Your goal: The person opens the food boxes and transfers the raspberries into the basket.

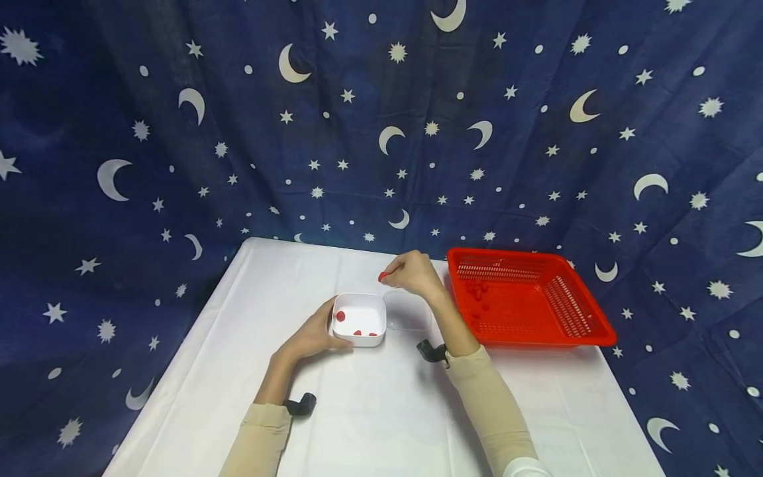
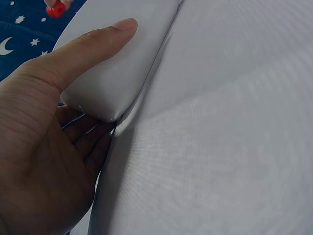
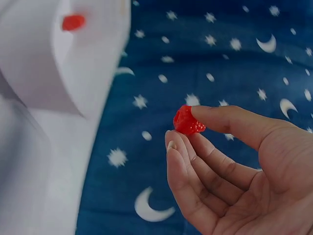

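Between the thumb and fingertips of my right hand (image 1: 415,274) is a bumpy red raspberry (image 3: 187,121), held above the table just beyond the white bowl's far right corner. My left hand (image 1: 314,332) grips the square white bowl (image 1: 356,342) from its left side. In the left wrist view its thumb lies along the bowl's side wall and its fingers curve around the bowl. Inside the bowl are several red raspberries (image 1: 340,316), one by the left wall and others along the near wall.
A clear plastic lid or tray (image 1: 410,313) lies right of the bowl, under the right forearm. The red slotted basket (image 1: 539,343) stands at the right side of the white-covered table (image 1: 369,424), with several red raspberries (image 1: 477,291) in its left part. A starry blue curtain (image 1: 357,119) hangs behind.
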Tool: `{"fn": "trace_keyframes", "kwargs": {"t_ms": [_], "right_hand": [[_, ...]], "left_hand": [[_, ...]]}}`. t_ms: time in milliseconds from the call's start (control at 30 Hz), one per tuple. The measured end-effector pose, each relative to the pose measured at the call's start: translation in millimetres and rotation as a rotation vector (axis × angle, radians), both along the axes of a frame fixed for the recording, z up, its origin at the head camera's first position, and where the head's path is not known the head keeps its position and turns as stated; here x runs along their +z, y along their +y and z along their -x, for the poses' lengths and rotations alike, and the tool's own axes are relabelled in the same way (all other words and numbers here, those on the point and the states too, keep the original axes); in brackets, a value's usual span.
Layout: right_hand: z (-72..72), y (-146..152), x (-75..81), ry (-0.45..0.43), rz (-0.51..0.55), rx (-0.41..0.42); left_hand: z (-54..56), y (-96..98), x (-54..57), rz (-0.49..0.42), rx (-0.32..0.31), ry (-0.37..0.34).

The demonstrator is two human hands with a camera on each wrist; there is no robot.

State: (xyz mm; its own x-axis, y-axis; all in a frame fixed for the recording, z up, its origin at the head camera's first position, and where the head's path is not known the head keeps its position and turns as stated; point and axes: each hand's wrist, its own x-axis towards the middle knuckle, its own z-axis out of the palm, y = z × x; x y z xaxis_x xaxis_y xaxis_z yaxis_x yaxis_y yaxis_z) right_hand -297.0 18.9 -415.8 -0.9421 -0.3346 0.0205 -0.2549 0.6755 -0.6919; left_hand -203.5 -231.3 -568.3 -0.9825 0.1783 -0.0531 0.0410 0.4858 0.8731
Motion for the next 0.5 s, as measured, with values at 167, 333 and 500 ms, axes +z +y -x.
{"fn": "trace_keyframes", "kwargs": {"t_ms": [167,333,500], "right_hand": [[11.5,25.9,19.5,0.012,0.082,-0.063],[19.7,54.8,33.5,-0.012,0.142,-0.117],[28.4,78.8,39.9,-0.022,0.164,-0.184]], "left_hand": [[-0.6,1.5,-2.2,0.008,0.006,-0.006],[-0.6,0.6,-3.8,0.001,0.004,0.006],[-1.4,-0.5,-0.9,-0.004,0.0,0.012]]}}
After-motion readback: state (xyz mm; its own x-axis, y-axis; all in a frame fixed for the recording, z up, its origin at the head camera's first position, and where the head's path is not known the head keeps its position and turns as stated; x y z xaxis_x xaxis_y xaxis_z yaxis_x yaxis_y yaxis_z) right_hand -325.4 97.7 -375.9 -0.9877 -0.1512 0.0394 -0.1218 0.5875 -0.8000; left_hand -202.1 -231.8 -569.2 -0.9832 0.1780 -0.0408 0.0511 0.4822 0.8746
